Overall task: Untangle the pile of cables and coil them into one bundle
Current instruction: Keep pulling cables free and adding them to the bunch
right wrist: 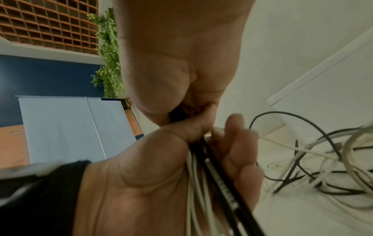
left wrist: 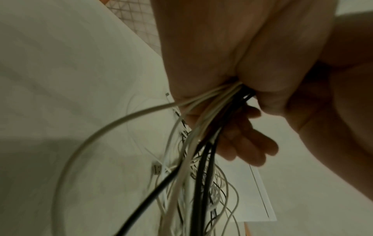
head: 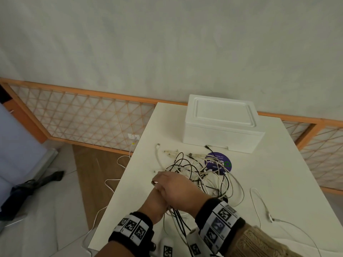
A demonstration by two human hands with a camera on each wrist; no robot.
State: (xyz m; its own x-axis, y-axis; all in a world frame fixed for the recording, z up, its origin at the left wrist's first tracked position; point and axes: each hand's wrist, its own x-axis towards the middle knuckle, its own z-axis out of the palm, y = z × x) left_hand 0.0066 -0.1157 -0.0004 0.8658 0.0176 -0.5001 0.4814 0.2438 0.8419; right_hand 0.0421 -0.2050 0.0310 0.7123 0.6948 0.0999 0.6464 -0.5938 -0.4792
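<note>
- Nearest, the left hand (head: 155, 204) grips a bunch of black and white cables (head: 200, 175).
- The right hand (head: 176, 190) lies across it, fingers curled around the same strands.
- Beyond, the tangle spreads over the table (head: 269, 173).
- Farthest stands a white box (head: 220, 123).

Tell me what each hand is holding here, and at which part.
The left hand grips a bunch of white and black cables mid-length, not at their plugs. The right hand closes over the same bunch just above it.
</note>
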